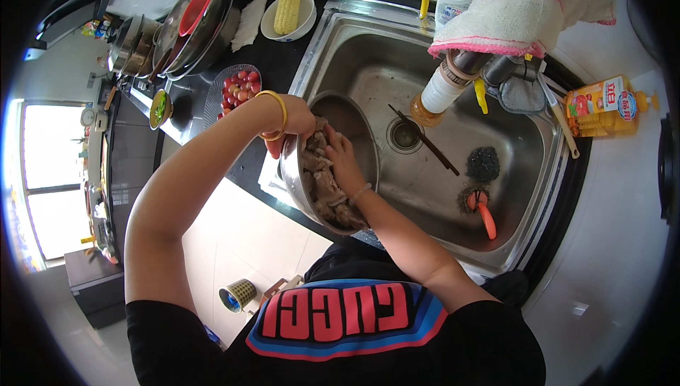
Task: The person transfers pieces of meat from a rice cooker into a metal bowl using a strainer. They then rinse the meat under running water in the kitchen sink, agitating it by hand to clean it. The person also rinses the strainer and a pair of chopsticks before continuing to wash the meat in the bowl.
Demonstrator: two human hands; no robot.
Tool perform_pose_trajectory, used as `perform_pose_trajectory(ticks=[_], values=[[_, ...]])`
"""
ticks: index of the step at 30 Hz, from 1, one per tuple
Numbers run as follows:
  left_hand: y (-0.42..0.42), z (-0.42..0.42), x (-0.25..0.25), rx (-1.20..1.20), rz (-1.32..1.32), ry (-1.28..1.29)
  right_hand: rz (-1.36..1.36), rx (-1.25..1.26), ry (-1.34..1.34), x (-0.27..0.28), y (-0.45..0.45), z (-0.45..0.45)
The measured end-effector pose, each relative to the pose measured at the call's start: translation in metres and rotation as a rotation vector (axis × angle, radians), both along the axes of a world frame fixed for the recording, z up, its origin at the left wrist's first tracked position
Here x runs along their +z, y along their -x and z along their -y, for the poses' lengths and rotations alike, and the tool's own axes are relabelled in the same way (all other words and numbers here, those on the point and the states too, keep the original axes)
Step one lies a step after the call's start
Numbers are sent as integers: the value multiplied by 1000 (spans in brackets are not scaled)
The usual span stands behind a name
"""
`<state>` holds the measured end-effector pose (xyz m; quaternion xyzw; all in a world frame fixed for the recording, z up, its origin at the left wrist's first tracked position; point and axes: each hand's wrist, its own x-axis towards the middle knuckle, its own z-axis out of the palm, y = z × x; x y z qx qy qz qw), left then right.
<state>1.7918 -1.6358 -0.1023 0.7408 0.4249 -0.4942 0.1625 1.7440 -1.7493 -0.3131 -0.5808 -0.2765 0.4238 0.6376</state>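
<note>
My left hand (pixel 297 115), with a yellow bangle at its wrist, grips the rim of a tilted stainless steel bowl (pixel 294 187) over the sink's left edge. Chunks of pale brown meat (pixel 326 187) fill the bowl's near side. Across these chunks lies my right hand (pixel 342 163), fingers a little bent; whether it grips a piece is hidden. A curved steel wall (pixel 364 131) shows beyond the meat, and I cannot tell if it belongs to this bowl or a second one. Beside it in the steel sink (pixel 409 195), dark chopsticks (pixel 433 147) lie across the drain.
A steel scouring pad (pixel 483 164) and an orange-handled brush (pixel 483 216) lie at the sink's right. The cloth-wrapped faucet (pixel 499 19) hangs above. Left on the counter are a bowl with corn (pixel 288 9), a glass dish of grapes (pixel 240 88) and stacked pans (pixel 218 30).
</note>
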Motion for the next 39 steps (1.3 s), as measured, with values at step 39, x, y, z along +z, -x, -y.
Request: perform_pose_trajectory(ticks=[39], values=[[-43,4,-14,-63,-206,86,-297,-92,-199,-35,17,-31]])
